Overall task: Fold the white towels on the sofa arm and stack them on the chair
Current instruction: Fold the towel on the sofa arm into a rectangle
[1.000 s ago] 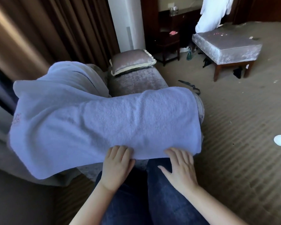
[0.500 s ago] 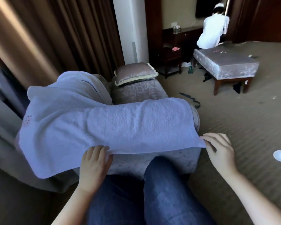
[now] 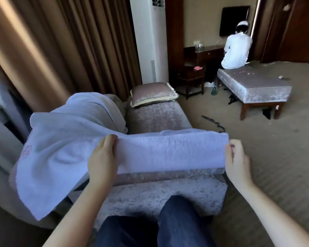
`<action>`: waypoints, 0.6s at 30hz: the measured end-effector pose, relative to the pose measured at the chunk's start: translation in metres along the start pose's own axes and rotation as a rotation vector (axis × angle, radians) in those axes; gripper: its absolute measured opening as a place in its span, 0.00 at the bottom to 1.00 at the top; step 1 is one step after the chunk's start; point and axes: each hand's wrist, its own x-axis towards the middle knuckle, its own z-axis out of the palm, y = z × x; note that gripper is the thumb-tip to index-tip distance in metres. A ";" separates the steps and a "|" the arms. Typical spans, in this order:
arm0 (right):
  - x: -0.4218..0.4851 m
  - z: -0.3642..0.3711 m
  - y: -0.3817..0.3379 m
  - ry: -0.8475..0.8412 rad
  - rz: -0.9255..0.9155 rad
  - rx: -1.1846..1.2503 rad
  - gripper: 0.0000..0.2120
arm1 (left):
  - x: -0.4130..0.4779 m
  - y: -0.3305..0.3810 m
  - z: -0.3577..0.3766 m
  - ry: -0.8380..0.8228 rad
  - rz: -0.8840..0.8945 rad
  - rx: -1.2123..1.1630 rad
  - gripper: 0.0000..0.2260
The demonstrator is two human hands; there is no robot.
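Note:
A white towel (image 3: 168, 150) lies across the velvet sofa arm (image 3: 168, 191), its near edge lifted and turned back over itself. My left hand (image 3: 102, 159) grips that edge near the middle of the towel, fingers curled over the top. My right hand (image 3: 236, 161) pinches the towel's right end. The towel's left part (image 3: 48, 166) hangs down past the sofa arm, with a small embroidered mark on it. More white cloth (image 3: 89, 107) is heaped behind it on the sofa back.
A cushion (image 3: 152, 94) lies at the far end of the sofa seat (image 3: 157, 116). A velvet bench (image 3: 253, 88) stands across the carpet with a person in white sitting by it. Brown curtains hang on the left. My knees are below the sofa arm.
Both hands left the towel's near hem, took hold of it farther apart and lifted the edge up and back. The view tilted upward.

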 end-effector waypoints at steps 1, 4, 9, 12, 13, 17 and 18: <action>0.012 0.003 -0.001 -0.011 0.013 -0.032 0.05 | 0.016 -0.001 0.000 -0.022 0.051 0.037 0.09; 0.051 0.014 -0.001 -0.089 0.048 -0.134 0.05 | 0.062 -0.001 0.006 -0.118 0.148 0.112 0.06; 0.088 0.029 -0.004 -0.258 0.107 -0.336 0.07 | 0.114 -0.010 0.037 -0.211 0.257 0.191 0.07; 0.091 0.033 0.002 -0.347 0.190 -0.388 0.10 | 0.122 -0.020 0.060 -0.288 0.287 0.226 0.08; 0.091 0.033 0.004 -0.354 0.206 -0.378 0.10 | 0.122 -0.024 0.066 -0.324 0.283 0.231 0.08; 0.097 0.031 0.004 -0.374 0.228 -0.365 0.11 | 0.117 -0.033 0.081 -0.399 0.279 0.203 0.08; 0.098 0.031 0.003 -0.387 0.230 -0.373 0.12 | 0.117 -0.034 0.084 -0.410 0.281 0.206 0.09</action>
